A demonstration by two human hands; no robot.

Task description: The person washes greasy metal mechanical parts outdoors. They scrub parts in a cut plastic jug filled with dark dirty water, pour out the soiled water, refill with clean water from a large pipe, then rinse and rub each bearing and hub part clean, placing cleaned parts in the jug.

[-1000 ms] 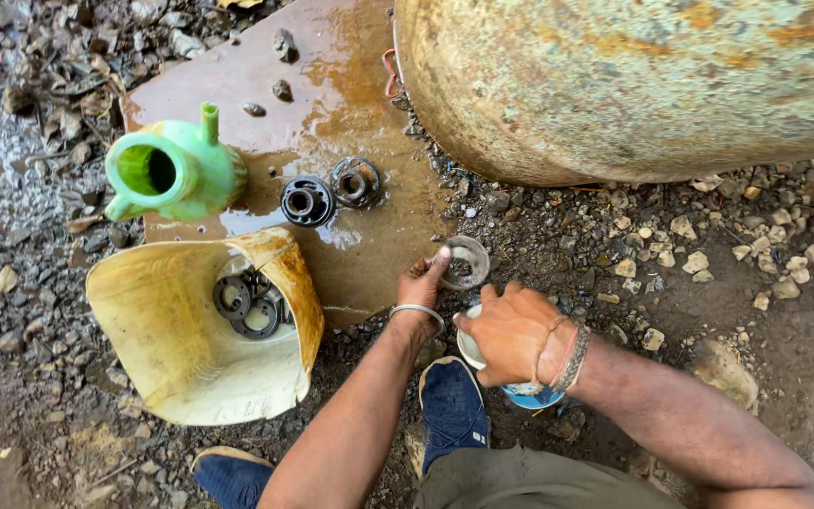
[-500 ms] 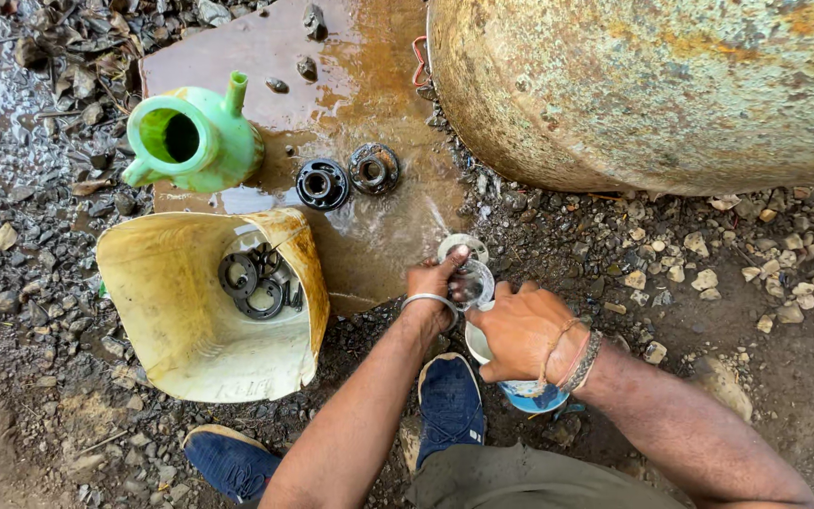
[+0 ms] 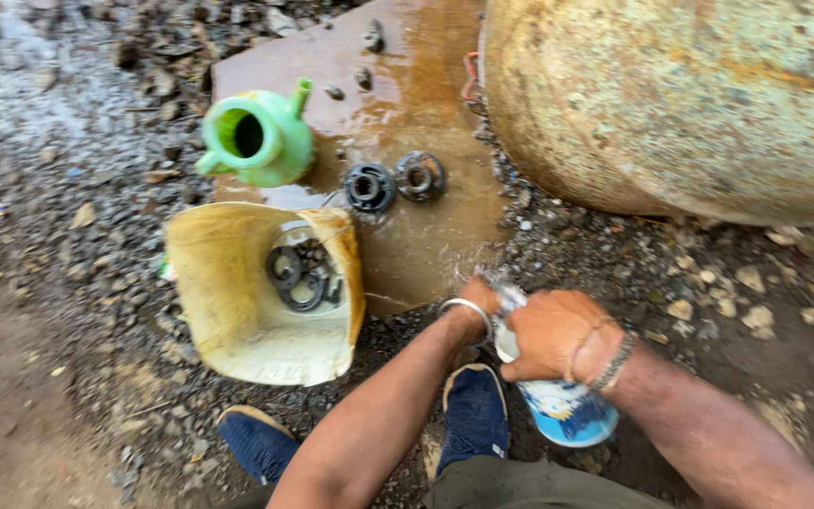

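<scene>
Left hand (image 3: 482, 300) grip clenched on ring, now drawn back against bottle (image 3: 558, 410); right hand (image 3: 558, 332) grasping bottle

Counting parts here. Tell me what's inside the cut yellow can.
Inside the yellow can lie several dark rings, overlapping near its open end. Anything under them is covered, so an exact count is not possible.

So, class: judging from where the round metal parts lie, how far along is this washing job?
Seemingly done: two round metal parts lie on the wet rusty plate. In hand: the left hand holds a blurred part; the right hand grips a white and blue bottle beside it. Apparently left: dark rings in the cut yellow container. The green jug stands untouched.
</scene>
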